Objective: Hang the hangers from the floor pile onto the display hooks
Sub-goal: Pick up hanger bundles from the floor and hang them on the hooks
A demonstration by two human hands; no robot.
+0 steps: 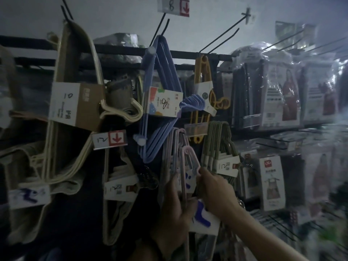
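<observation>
A bundle of pale pink hangers [181, 162] with a white label marked in blue [204, 218] is held up against the display wall at lower centre. My left hand [174, 210] grips the bundle's long side from below. My right hand [214, 191] pinches the curved hook end [194, 159] of the bundle. The display hook behind the pink hangers is hidden. Blue hangers [160, 102] hang on a black hook [160, 29] just above. The floor pile is out of view.
Cream hanger bundles [75, 102] hang at left, olive-green ones [220, 146] right of my hands, yellow clips [202, 76] above them. Bagged aprons [271, 95] fill the right side. Bare black hooks [220, 40] stick out at the top. A price tag with a red arrow [110, 139] sits at centre-left.
</observation>
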